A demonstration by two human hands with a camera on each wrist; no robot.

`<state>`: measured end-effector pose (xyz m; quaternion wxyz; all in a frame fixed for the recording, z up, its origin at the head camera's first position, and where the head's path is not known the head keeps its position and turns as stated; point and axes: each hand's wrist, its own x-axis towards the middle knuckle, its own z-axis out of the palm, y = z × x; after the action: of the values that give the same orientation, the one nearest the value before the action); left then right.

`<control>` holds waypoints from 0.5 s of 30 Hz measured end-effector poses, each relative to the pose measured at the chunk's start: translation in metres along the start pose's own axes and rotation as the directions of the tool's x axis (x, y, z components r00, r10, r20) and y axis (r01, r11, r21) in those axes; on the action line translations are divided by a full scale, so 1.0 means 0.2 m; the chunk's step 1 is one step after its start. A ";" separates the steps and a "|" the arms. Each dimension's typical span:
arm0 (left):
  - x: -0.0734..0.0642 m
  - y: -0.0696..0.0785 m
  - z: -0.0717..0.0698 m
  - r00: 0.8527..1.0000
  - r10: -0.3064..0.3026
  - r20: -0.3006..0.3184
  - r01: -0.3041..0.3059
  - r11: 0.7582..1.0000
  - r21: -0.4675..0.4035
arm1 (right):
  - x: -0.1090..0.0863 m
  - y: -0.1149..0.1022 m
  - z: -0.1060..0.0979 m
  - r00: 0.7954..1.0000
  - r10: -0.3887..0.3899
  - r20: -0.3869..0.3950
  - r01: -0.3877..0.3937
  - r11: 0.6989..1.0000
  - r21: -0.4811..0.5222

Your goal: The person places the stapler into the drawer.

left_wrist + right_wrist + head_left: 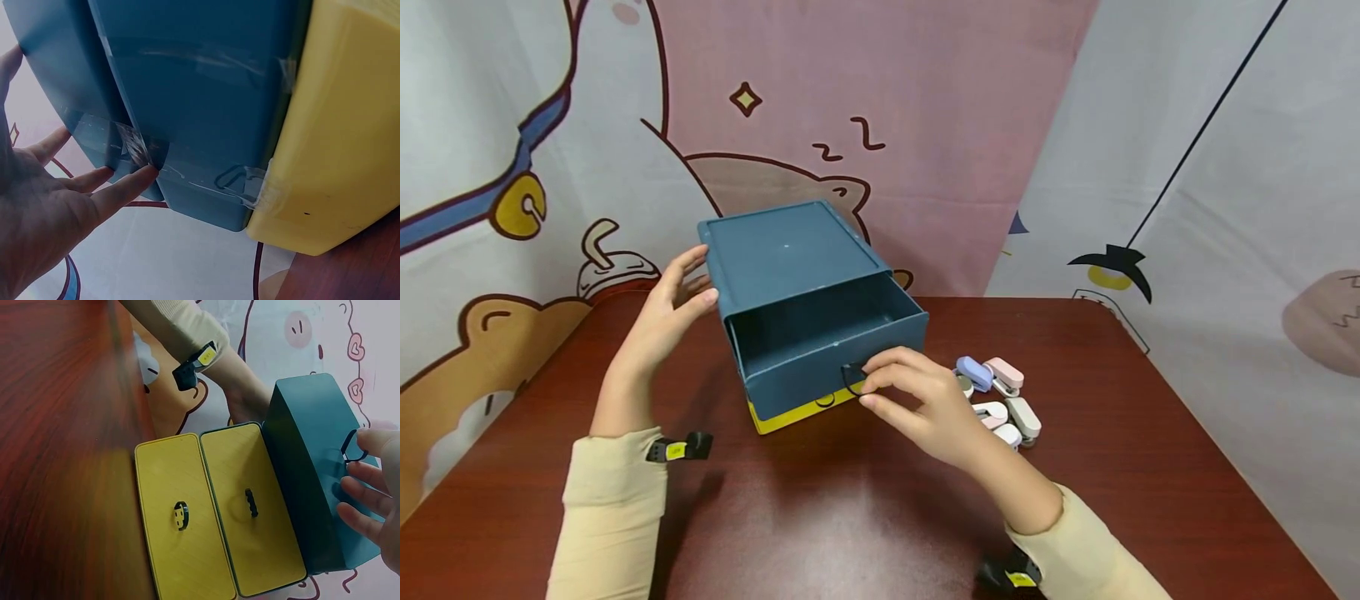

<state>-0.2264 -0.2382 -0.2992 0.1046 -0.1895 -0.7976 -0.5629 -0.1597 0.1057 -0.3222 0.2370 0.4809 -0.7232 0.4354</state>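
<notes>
A stack of drawers has a blue top drawer (797,375) pulled partway out, and its visible interior shows nothing inside. At the drawer's front, my right hand (928,404) pinches a thin black loop handle (345,447) between thumb and fingers. My left hand (673,300) is at the left side of the blue casing (790,258), fingers spread. In the left wrist view, its fingertips touch the casing's side near strips of clear tape (131,140). Below the open drawer, two yellow drawer fronts (181,550) with black handles are closed.
Several small staplers (1022,417) in white, pink, grey and blue lie in a group on the brown table (1135,450), right of the drawers and partly behind my right hand. A cloth printed with cartoon figures (925,125) hangs behind the table.
</notes>
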 end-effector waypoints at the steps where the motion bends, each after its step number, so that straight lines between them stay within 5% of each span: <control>1: 0.00 0.00 0.00 1.000 0.001 0.001 -0.001 1.000 -0.003 | -0.01 -0.01 0.00 1.000 -0.006 0.001 0.006 1.000 -0.001; 15: 0.00 0.00 0.00 1.000 0.015 0.006 -0.015 0.999 -0.031 | -0.06 -0.07 -0.06 0.998 -0.043 0.039 0.043 0.999 -0.002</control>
<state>-0.2272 -0.2382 -0.2991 0.1032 -0.1990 -0.7877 -0.5738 -0.1426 0.1189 -0.3195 0.2330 0.5043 -0.7178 0.4197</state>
